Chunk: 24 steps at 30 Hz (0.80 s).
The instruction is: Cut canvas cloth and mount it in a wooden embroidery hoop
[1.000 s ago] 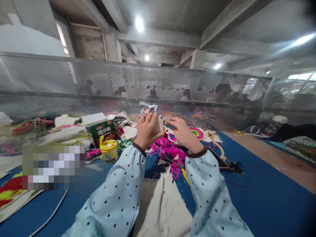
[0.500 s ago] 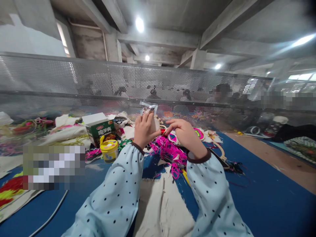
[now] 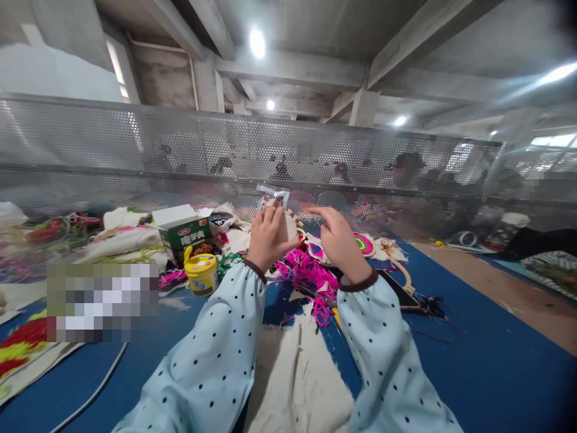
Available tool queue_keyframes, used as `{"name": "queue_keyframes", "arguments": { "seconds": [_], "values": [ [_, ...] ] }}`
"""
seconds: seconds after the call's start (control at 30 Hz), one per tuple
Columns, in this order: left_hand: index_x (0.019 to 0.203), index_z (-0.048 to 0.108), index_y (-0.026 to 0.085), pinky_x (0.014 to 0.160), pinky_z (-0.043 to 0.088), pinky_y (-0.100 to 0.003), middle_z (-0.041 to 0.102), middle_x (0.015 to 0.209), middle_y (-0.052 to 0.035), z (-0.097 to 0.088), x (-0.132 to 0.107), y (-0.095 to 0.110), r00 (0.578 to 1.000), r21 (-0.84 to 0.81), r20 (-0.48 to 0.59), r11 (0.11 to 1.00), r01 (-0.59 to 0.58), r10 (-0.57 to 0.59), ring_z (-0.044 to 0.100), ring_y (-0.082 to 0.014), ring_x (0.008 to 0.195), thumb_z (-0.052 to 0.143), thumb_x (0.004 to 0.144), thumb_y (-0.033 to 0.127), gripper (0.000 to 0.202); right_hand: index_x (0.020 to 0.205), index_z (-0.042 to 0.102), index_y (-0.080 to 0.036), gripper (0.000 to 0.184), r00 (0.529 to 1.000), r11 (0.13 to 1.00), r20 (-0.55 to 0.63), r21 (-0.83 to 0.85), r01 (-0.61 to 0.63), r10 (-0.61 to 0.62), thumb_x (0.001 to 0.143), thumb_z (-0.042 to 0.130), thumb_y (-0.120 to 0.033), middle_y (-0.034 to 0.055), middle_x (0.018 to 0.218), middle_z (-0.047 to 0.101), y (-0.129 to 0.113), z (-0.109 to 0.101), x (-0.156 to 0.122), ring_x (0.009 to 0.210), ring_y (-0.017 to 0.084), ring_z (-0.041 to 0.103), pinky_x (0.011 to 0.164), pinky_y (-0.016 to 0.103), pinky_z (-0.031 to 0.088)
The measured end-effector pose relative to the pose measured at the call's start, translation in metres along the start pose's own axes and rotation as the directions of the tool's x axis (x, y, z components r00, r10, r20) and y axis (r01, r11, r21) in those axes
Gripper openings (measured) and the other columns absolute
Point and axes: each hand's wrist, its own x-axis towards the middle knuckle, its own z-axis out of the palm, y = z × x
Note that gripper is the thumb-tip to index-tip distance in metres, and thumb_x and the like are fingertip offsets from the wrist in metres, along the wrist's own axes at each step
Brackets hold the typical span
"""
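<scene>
My left hand point(image 3: 268, 237) is closed round a small clear plastic packet point(image 3: 273, 198) that I hold upright in front of me, its top edge sticking out above my fingers. My right hand point(image 3: 338, 243) is just to the right of the packet, fingers curled and the forefinger stretched toward it; what it holds, if anything, is hidden. Both arms wear light blue sleeves with dark dots. Under the hands lies a tangle of pink yarn point(image 3: 306, 273) on the blue table point(image 3: 473, 367), and a piece of cream cloth point(image 3: 293, 379) lies between my forearms.
A green and white carton point(image 3: 183, 233) and a yellow tub point(image 3: 201, 273) stand to the left. Coloured embroidery pieces point(image 3: 360, 243) and a wooden hoop point(image 3: 403, 273) lie to the right. A perforated metal screen point(image 3: 135, 156) runs across the back, with people behind it.
My right hand has lifted a little and its forefinger now points toward the packet. The left hand keeps the packet in about the same place.
</scene>
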Motion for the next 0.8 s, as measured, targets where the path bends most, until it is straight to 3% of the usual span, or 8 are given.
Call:
{"name": "queue_keyframes", "arguments": {
  "seconds": [0.1,0.2,0.27,0.3,0.43,0.5,0.63,0.8],
  "values": [
    [0.126,0.042,0.019,0.091,0.032,-0.045,0.048,0.121,-0.0125,-0.001,0.0,0.002,1.0,-0.008,-0.007,1.0,-0.005,0.005,0.043,-0.0318,0.104,0.063,0.067,0.048,0.069,0.116,0.057,-0.014,0.058,0.998,0.995,0.029,-0.086,-0.047,0.05,0.063,0.038,0.002,0.0113,0.128,0.048,0.008,0.011,-0.001,0.123,0.024,0.037,0.104,0.046,0.028],
    [0.126,0.042,0.019,0.09,0.033,-0.045,0.049,0.121,-0.0126,0.0,0.0,-0.001,1.0,0.005,-0.004,1.0,-0.006,0.006,0.044,-0.0315,0.103,0.063,0.067,0.049,0.069,0.086,0.069,-0.019,0.044,0.992,0.998,0.124,-0.06,0.006,0.001,0.063,0.038,0.002,0.0054,0.119,0.057,0.006,0.014,-0.002,0.119,0.022,0.042,0.104,0.045,0.03],
    [0.126,0.043,0.019,0.09,0.033,-0.044,0.05,0.119,-0.0125,0.002,-0.001,-0.005,1.0,0.013,-0.001,1.0,-0.004,0.004,0.044,-0.0311,0.102,0.062,0.068,0.05,0.069,0.067,0.067,-0.021,0.039,0.99,1.0,0.136,0.004,0.026,-0.026,0.064,0.036,0.002,0.002,0.108,0.063,0.002,0.011,-0.001,0.11,0.019,0.05,0.101,0.042,0.034],
    [0.125,0.043,0.019,0.09,0.033,-0.044,0.05,0.119,-0.0124,0.002,-0.001,-0.006,1.0,0.016,-0.001,1.0,-0.001,0.001,0.044,-0.0311,0.102,0.063,0.067,0.05,0.069,0.066,0.067,-0.021,0.039,0.993,0.999,0.117,0.022,0.025,-0.028,0.065,0.035,0.002,0.0017,0.105,0.064,0.001,0.01,-0.001,0.107,0.018,0.052,0.099,0.041,0.036],
    [0.124,0.044,0.017,0.091,0.033,-0.045,0.049,0.12,-0.0128,0.002,0.0,-0.003,1.0,0.016,-0.003,1.0,0.005,-0.005,0.044,-0.0316,0.103,0.062,0.067,0.05,0.069,0.106,0.062,-0.015,0.043,1.0,0.999,0.012,-0.05,0.013,-0.012,0.072,0.038,-0.003,0.0094,0.118,0.058,0.006,0.019,0.001,0.113,0.02,0.048,0.1,0.04,0.033],
    [0.124,0.043,0.017,0.091,0.033,-0.045,0.048,0.121,-0.013,0.0,0.0,0.001,1.0,0.009,0.003,1.0,-0.003,0.003,0.043,-0.0315,0.104,0.062,0.067,0.048,0.067,0.11,0.06,-0.013,0.036,0.999,0.998,0.042,-0.068,0.002,0.001,0.08,0.04,-0.011,0.0122,0.115,0.059,0.01,0.027,0.001,0.109,0.021,0.051,0.098,0.038,0.035],
    [0.125,0.043,0.018,0.092,0.033,-0.044,0.048,0.122,-0.0124,-0.004,0.001,0.005,0.999,-0.007,0.024,0.999,-0.038,0.038,0.043,-0.0306,0.104,0.061,0.069,0.048,0.066,0.093,0.066,-0.017,0.029,0.996,0.995,0.05,-0.071,-0.066,0.07,0.088,0.038,-0.024,0.009,0.094,0.068,0.011,0.029,0.0,0.089,0.02,0.059,0.081,0.033,0.042],
    [0.126,0.041,0.016,0.092,0.034,-0.042,0.048,0.121,-0.0128,-0.006,0.001,0.005,0.996,-0.012,0.049,0.997,-0.071,0.071,0.043,-0.0295,0.103,0.058,0.07,0.052,0.069,0.075,0.062,-0.018,0.008,0.989,0.986,-0.026,-0.079,-0.148,0.147,0.076,0.057,-0.025,0.0044,0.077,0.066,0.013,0.021,0.001,0.074,0.017,0.059,0.071,0.029,0.042]
  ]
}}
